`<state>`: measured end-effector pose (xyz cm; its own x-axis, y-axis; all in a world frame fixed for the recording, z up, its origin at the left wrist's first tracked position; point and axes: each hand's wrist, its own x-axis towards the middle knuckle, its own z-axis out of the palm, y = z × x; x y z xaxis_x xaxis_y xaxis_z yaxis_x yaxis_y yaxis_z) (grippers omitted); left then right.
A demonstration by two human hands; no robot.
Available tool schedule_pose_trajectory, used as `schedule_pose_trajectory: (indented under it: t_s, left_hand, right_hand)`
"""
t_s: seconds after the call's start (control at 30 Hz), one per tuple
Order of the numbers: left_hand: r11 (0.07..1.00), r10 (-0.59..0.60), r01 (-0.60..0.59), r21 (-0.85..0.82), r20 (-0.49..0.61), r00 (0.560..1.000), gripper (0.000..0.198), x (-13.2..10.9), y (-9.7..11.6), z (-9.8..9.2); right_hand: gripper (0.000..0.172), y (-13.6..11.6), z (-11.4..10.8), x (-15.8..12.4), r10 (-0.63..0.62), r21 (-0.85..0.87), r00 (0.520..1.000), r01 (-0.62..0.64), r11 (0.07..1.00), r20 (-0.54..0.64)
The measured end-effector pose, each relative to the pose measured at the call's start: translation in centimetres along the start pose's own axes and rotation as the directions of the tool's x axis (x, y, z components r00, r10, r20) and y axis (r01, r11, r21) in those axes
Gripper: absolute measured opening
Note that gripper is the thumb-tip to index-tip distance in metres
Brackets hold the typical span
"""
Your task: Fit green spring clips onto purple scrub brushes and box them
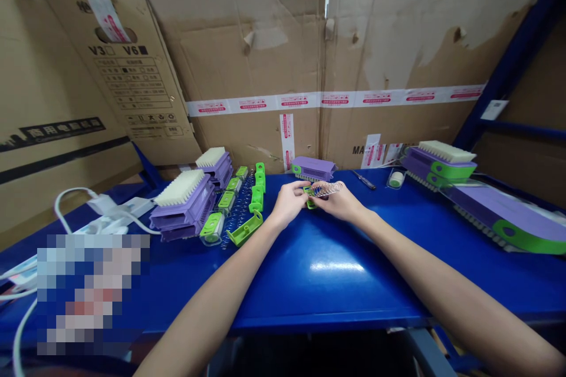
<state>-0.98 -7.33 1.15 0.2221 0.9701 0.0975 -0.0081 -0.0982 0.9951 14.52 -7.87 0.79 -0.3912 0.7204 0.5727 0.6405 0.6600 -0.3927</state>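
Note:
Near the middle of the blue table, my left hand (pixel 290 205) pinches the left side of a small green part (pixel 311 202). My right hand (pixel 339 202) is closed on the other side of it and on a metal spring (pixel 328 189), which lies slantwise over the fingers. Both hands almost touch. Just behind them rests a purple brush block (pixel 313 168) with a green end, bristles down. To the left is a row of green caps (pixel 257 197), beside many loose springs (pixel 241 206) and green-and-white pieces (pixel 227 202).
Stacked purple brush blocks (pixel 183 206) stand at the left, by a white power strip (pixel 119 215) with cables. More purple brushes (pixel 508 212) are at the right. A screwdriver (pixel 365 180) and a small roller (pixel 395 179) lie behind my right hand. Cardboard (pixel 256 59) walls the back.

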Motion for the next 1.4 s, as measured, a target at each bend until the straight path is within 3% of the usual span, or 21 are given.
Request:
schedule_pose_trajectory:
  t_s: [0.2, 0.53, 0.73, 0.83, 1.17, 1.4]
  left_hand:
    - [0.999, 0.046, -0.046, 0.009, 0.002, 0.999, 0.043, 0.2, -0.3, -0.1]
    - [0.995, 0.096, -0.097, 0.014, 0.035, 0.995, 0.048, 0.4, -0.7, -0.1]
    - [0.996, 0.084, -0.084, 0.017, -0.021, 0.996, 0.044, 0.4, -0.7, -0.1]
    - [0.996, 0.093, -0.092, 0.018, -0.049, 0.994, 0.043, 0.5, -0.8, -0.2]
    - [0.995, 0.096, -0.096, 0.011, -0.037, 0.995, 0.049, 0.6, -1.0, -0.1]
    - [0.997, 0.075, -0.075, -0.002, -0.032, 0.997, 0.051, 0.6, -1.1, -0.1]
  right_hand:
    - [0.011, 0.3, 0.5, 0.0, -0.069, -0.090, 0.986, 0.055, 0.994, -0.151]
    - [0.014, 0.0, 0.3, -0.2, -0.182, 0.012, 0.977, 0.184, 0.983, -0.114]
    - [0.016, 0.7, 1.1, -0.1, -0.199, -0.062, 0.969, 0.192, 0.979, -0.144]
    - [0.019, 0.8, 1.0, -0.1, -0.180, -0.074, 0.967, 0.169, 0.983, -0.180]
    - [0.027, 0.6, 0.0, -0.4, -0.003, 0.080, 0.995, 0.011, 0.997, -0.100]
    - [0.025, 0.8, 0.2, -0.4, 0.074, 0.096, 0.995, -0.067, 0.993, -0.066]
